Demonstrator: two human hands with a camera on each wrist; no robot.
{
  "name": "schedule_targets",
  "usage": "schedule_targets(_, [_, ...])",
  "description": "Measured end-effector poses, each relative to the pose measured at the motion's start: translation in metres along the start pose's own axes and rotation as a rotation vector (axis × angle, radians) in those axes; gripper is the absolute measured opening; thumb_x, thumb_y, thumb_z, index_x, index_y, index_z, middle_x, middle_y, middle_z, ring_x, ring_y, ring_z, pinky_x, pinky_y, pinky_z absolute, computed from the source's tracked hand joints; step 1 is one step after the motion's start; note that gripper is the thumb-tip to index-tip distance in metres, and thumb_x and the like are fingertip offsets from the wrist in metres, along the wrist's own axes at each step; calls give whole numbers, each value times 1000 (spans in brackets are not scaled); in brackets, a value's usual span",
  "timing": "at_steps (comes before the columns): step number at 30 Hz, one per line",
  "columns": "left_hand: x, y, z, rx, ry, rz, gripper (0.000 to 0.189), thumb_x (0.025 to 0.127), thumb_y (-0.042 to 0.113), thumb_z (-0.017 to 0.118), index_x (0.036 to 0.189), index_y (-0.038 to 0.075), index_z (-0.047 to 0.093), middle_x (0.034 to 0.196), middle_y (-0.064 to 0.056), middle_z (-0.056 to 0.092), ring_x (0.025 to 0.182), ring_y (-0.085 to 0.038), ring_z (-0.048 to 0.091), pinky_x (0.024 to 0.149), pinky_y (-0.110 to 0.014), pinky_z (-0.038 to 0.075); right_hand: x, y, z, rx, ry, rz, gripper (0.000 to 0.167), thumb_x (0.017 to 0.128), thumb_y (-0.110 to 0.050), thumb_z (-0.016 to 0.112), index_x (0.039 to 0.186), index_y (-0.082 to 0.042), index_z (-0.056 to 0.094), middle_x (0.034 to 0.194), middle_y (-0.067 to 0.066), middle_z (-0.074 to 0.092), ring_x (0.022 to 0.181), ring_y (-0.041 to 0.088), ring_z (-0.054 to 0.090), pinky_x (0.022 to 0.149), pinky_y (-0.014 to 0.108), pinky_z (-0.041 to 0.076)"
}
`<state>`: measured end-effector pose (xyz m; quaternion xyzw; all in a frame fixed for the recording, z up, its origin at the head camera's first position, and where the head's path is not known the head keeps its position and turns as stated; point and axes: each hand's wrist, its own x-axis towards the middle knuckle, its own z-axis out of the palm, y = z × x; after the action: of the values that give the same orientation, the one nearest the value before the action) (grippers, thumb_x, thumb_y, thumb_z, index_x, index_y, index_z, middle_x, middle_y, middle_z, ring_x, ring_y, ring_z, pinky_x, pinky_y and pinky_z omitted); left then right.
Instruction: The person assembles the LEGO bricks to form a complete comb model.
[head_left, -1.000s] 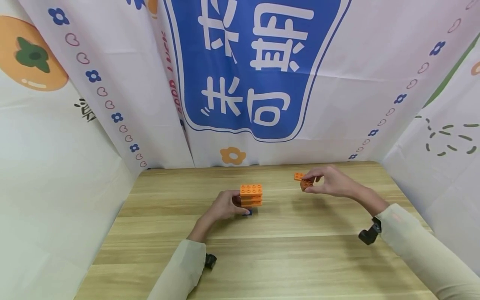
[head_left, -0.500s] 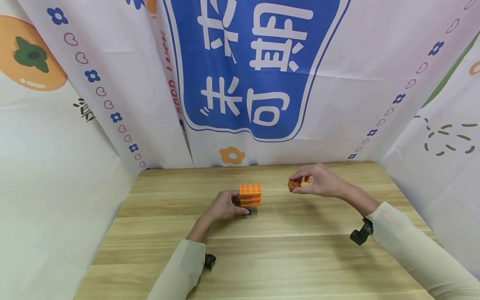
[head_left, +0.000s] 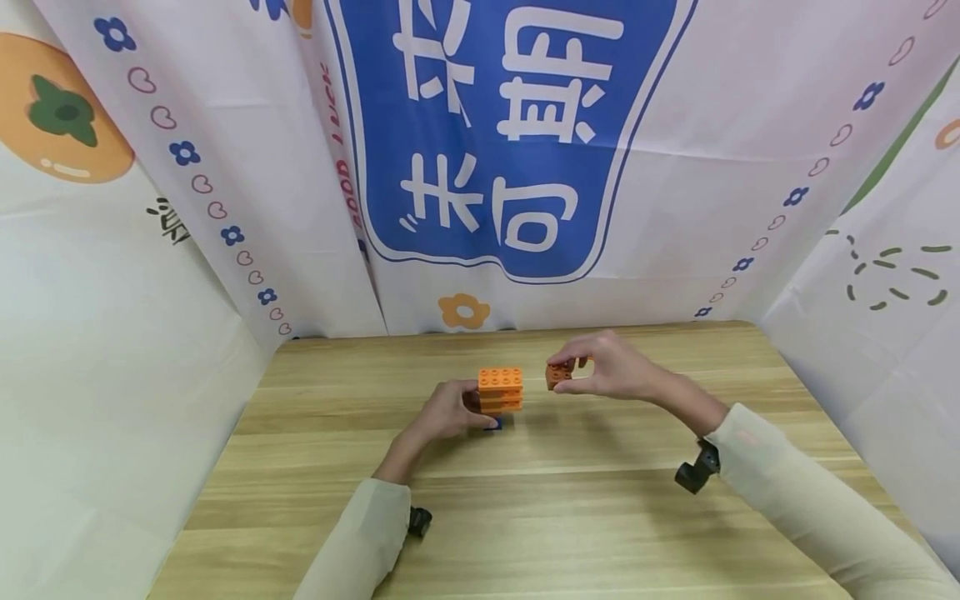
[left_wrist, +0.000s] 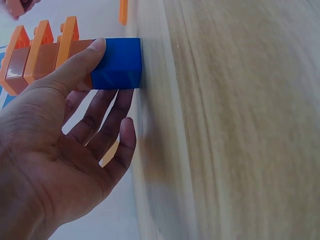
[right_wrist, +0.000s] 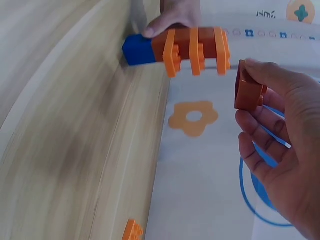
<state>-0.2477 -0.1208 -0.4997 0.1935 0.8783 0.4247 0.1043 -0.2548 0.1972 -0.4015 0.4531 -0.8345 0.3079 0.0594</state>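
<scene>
A tower of toy building bricks (head_left: 501, 392) stands on the wooden table. Its base is a blue brick (left_wrist: 119, 62); brown bricks (right_wrist: 183, 46) and wider orange plates (right_wrist: 171, 52) alternate above, with a studded orange plate on top. My left hand (head_left: 450, 410) grips the tower low down, thumb across the joint between the blue brick and the lowest brown one. To the right of the top, my right hand (head_left: 617, 368) pinches a brown brick (right_wrist: 248, 90) between thumb and fingers. The right wrist view shows this brick's hollow underside turned toward the tower, with a gap between them.
Another orange plate (right_wrist: 132, 231) lies on the table (head_left: 465, 542) toward the back right, mostly hidden behind the right hand in the head view. A printed white cloth (head_left: 337, 292) hangs at the table's back edge, with more cloth on both sides.
My right hand has moved left with the brown brick, from near the loose orange plate to close beside the tower. The left hand and tower have stayed in place.
</scene>
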Motion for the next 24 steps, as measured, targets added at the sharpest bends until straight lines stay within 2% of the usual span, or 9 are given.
schedule_targets(5, [0, -1, 0, -5, -3, 6, 45, 83, 14, 93, 123, 6, 74, 102, -2, 77, 93, -14, 70, 87, -36, 60, 10, -8, 7, -12, -9, 1, 34, 84, -24, 92, 113, -9, 82, 100, -5, 79, 84, 11, 71, 74, 26, 58])
schedule_targets(11, [0, -1, 1, -15, 0, 14, 45, 83, 13, 93, 124, 7, 74, 102, -2, 77, 92, -14, 71, 86, -36, 60, 23, -18, 13, -23, 5, -13, 34, 85, -23, 92, 113, -7, 82, 100, -2, 79, 84, 12, 71, 74, 27, 59])
schedule_targets(17, [0, -1, -1, -15, -4, 22, 46, 83, 14, 93, 125, 7, 74, 101, -1, 78, 89, -12, 71, 83, -34, 60, 34, -25, 20, -25, 27, -24, 35, 85, -23, 92, 114, -7, 81, 100, -1, 79, 85, 9, 69, 76, 33, 61])
schedule_targets(24, [1, -2, -1, -9, -5, 30, 43, 83, 12, 93, 122, 7, 75, 102, -2, 78, 90, -12, 71, 85, -34, 60, 46, -29, 30, -15, 48, -48, 36, 84, -21, 92, 114, -5, 81, 100, 2, 79, 87, 12, 71, 78, 40, 63])
